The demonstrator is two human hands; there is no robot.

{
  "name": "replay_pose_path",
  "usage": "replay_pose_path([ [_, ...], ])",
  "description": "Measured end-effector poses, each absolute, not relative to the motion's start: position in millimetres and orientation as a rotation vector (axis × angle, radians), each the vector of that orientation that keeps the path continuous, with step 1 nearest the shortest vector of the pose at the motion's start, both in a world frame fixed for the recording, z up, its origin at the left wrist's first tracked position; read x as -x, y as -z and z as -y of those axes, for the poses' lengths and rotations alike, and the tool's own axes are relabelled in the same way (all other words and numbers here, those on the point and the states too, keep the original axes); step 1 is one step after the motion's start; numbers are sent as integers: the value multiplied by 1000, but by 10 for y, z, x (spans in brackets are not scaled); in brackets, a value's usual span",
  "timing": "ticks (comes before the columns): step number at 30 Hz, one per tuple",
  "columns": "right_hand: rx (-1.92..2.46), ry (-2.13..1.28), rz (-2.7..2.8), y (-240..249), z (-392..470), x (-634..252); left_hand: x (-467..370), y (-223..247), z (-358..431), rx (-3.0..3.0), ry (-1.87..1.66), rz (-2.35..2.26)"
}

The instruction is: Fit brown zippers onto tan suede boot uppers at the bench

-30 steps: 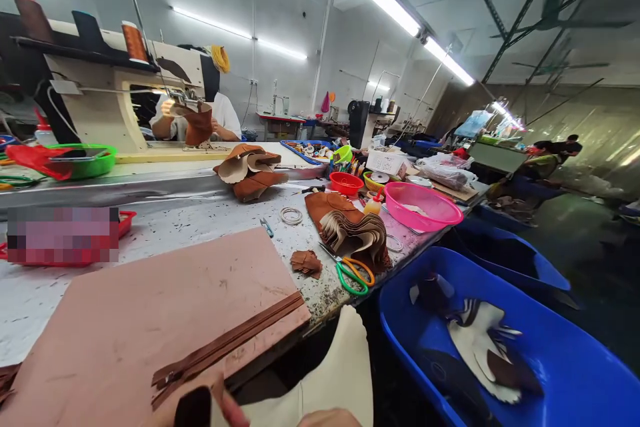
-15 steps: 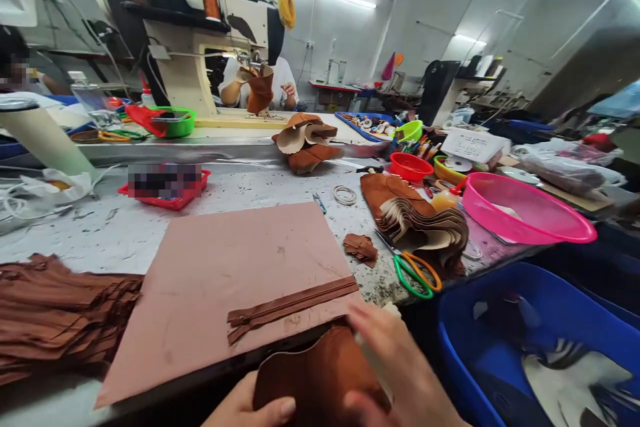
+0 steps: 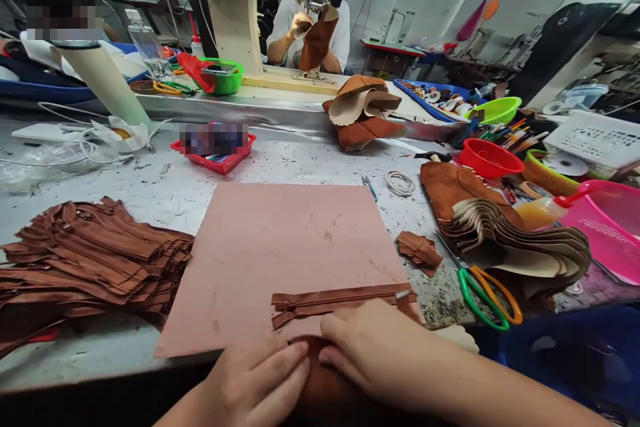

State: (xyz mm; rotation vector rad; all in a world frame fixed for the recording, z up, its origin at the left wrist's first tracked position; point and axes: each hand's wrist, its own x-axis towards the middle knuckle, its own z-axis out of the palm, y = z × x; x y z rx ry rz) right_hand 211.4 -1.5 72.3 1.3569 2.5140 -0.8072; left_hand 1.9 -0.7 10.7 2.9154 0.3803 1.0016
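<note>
My left hand (image 3: 260,377) grips the near edge of a brown leather piece (image 3: 327,390) with thumb and fingers. My right hand (image 3: 373,347) is closed on the same leather just beside it, thumb toward the left hand. The leather's lower part hangs off the table's front edge, and much of it is hidden by my hands. Just beyond my fingers a brown zipper (image 3: 330,297) lies across a pink board (image 3: 285,233); the right hand covers part of its near side. A large pile of brown zippers (image 3: 100,253) rests left of the board.
Right of the board lie small leather scraps (image 3: 419,251), scissors (image 3: 487,297) with green and orange handles, and stacked leather pieces (image 3: 500,227). A red basket (image 3: 217,159) stands behind. A person (image 3: 330,40) works at a sewing machine (image 3: 230,20) opposite.
The view has turned left and down. My right hand has come from the leather's right side onto its edge by the zipper, and my left hand has closed over the edge nearby.
</note>
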Motion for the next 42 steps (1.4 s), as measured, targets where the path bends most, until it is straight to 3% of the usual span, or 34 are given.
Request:
replay_pose_path([
  [10,-1419,792,-2509,-367,-181,-2050,38,158,1,-2934,-976,-750],
  [32,-1491,693,-2436,-245,-174,-1935,67,144,-75,-2905,-870,-753],
  [42,-1646,815,-2400,-296,-194,-2070,34,66,-88,-2840,-821,-905],
])
